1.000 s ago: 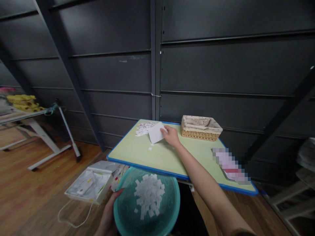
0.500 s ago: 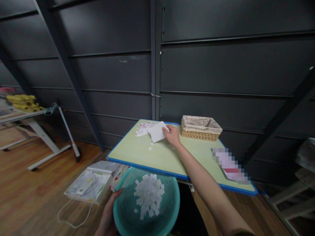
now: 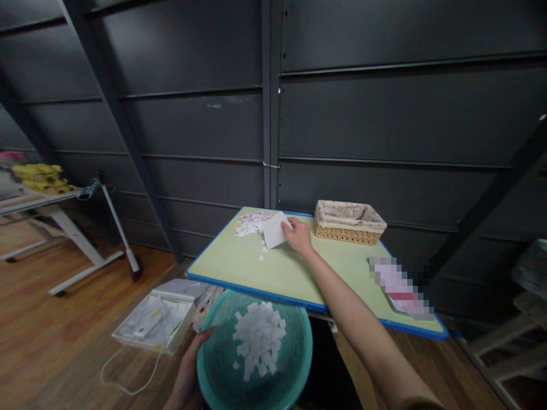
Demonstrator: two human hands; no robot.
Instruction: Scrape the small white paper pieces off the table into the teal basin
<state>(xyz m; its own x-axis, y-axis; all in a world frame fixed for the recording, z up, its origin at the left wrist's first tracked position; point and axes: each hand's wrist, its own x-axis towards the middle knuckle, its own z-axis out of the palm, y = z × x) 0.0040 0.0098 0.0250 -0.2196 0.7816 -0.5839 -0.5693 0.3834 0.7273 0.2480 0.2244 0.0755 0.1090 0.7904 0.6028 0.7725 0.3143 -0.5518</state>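
My right hand (image 3: 299, 234) pinches a square white card (image 3: 276, 230) by its right edge, thumb on top. The card is tilted above the green tabletop (image 3: 282, 276), beside a pile of small white and reddish paper pieces (image 3: 252, 224). A few loose white bits lie near the card's lower edge. With my left hand (image 3: 192, 359) I grip the left rim of a teal plastic basket (image 3: 299, 364) below the table's front edge. A heap of small white squares (image 3: 260, 336) lies in that basket. Most of my left fingers are hidden under it.
A fabric-lined wicker basket (image 3: 350, 223) stands at the table's back right. A pixelated flat object (image 3: 401, 287) lies near the right corner. On the floor at left is an open white box (image 3: 154, 322) with a cord. A side table (image 3: 43, 199) holds yellow things.
The white card in my right hand has shifted slightly to the right and turned a little steeper. My left hand and the teal basket stay in place.
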